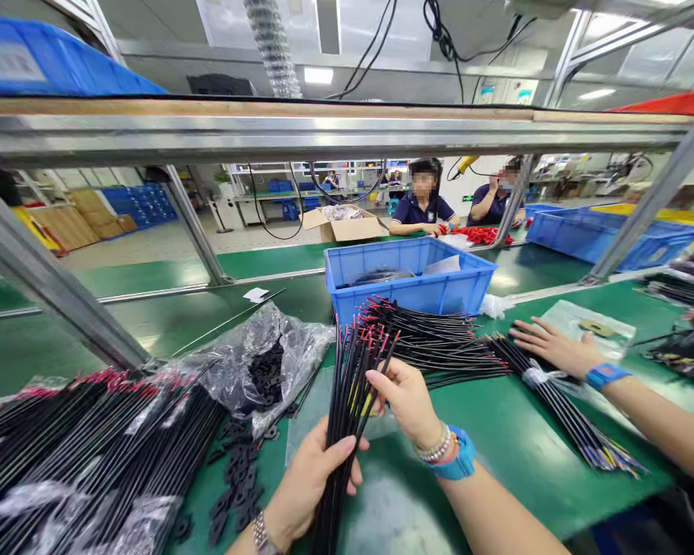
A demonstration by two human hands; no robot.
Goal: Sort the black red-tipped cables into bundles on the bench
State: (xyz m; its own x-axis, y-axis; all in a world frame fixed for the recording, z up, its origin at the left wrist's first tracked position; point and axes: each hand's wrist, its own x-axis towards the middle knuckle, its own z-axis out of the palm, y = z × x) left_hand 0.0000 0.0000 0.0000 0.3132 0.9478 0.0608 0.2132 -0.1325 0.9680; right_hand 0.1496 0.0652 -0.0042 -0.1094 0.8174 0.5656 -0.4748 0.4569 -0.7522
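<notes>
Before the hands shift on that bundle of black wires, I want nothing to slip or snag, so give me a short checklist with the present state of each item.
1. Left hand wrapped around the wire bundle low down: ok.
2. Right hand pinching the bundle higher up: ok.
3. Red-tipped ends level at the top: not ok, they fan out unevenly.
4. Bundle clear of the blue bin: ok, the tips stand just in front of it.
5. Co-worker's hand away from the held bundle: ok, it rests on the tied bundle to the right.
6. Lower end of the bundle: cannot tell, out of frame.
</notes>
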